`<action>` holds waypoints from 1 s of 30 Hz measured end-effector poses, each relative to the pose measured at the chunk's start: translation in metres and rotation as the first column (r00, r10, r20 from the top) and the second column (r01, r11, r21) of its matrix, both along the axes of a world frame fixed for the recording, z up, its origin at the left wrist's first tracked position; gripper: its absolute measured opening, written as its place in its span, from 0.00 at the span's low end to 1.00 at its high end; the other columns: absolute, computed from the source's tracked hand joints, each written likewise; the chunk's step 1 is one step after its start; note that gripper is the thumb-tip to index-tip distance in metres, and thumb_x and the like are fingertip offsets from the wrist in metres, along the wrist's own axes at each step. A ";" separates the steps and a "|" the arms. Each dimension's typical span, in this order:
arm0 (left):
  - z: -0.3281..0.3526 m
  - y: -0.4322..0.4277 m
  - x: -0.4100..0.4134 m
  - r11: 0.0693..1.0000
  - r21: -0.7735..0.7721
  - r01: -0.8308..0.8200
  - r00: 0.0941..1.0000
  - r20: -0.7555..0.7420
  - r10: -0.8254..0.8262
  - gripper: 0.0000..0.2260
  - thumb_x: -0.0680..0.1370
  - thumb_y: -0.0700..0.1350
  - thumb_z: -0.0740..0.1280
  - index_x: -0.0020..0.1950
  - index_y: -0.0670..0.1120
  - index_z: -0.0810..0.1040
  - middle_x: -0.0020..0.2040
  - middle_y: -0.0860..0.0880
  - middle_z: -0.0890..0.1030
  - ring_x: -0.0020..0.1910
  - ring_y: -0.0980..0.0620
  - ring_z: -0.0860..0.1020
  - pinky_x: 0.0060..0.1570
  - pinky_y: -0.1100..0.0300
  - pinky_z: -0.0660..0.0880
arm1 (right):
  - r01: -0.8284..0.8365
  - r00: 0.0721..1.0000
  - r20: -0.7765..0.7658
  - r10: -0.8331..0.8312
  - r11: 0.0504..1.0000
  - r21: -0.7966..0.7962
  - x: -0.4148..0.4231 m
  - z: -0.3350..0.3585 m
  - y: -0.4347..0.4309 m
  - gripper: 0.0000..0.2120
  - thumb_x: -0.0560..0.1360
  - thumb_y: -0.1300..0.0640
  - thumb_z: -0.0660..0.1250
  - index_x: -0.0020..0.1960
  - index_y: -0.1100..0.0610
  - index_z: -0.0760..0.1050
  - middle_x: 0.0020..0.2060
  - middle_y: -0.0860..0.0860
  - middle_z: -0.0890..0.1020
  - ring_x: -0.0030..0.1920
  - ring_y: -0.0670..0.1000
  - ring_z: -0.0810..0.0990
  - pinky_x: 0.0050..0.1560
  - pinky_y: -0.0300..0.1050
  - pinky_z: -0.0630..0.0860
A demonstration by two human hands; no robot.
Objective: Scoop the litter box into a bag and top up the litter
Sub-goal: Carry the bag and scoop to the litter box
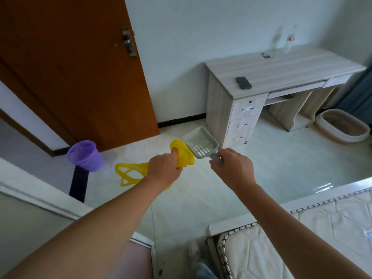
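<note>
Gripping yellow bag (182, 156) and empty scoop (201, 144); litter box (342, 125) beside desk (281, 71).

Soft, even daylight fills the room; a bright glare patch lies on the floor (322, 187) right of the desk (281, 71). Edges bow outward; bottles behind the desk look blurred.

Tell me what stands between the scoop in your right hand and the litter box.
In the head view, the desk's drawer unit stands between the scoop and the litter box; otherwise bare floor tiles.
</note>
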State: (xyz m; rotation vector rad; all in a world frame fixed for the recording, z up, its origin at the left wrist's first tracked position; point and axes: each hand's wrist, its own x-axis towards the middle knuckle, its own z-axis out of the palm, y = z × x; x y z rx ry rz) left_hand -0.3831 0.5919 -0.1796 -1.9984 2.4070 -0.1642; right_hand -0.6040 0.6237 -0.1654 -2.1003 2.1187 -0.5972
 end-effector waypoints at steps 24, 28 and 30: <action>-0.004 -0.344 -0.042 0.975 -0.011 0.222 0.975 -0.025 -0.222 0.31 0.76 0.58 0.65 0.74 0.45 0.62 0.48 0.43 0.83 0.47 0.41 0.82 0.39 0.53 0.73 | 0.213 0.973 0.087 -0.215 0.976 0.036 -0.034 -0.016 -0.289 0.11 0.73 0.45 0.69 0.42 0.52 0.78 0.35 0.45 0.76 0.32 0.52 0.74 0.30 0.41 0.62; -0.017 -0.407 -0.054 0.949 0.033 0.315 0.944 -0.110 -0.309 0.28 0.76 0.57 0.65 0.71 0.44 0.65 0.49 0.42 0.82 0.47 0.39 0.81 0.40 0.52 0.73 | 0.333 0.941 0.047 -0.336 0.941 0.058 -0.036 -0.025 -0.325 0.11 0.73 0.44 0.69 0.43 0.52 0.78 0.37 0.47 0.79 0.35 0.54 0.77 0.32 0.43 0.68; -0.020 -0.439 -0.063 0.931 0.039 0.364 0.923 -0.147 -0.355 0.28 0.76 0.57 0.66 0.71 0.44 0.65 0.49 0.41 0.82 0.47 0.38 0.81 0.40 0.51 0.73 | 0.404 0.913 0.031 -0.407 0.911 0.080 -0.037 -0.024 -0.343 0.11 0.73 0.44 0.68 0.43 0.52 0.78 0.37 0.47 0.79 0.36 0.54 0.79 0.34 0.45 0.72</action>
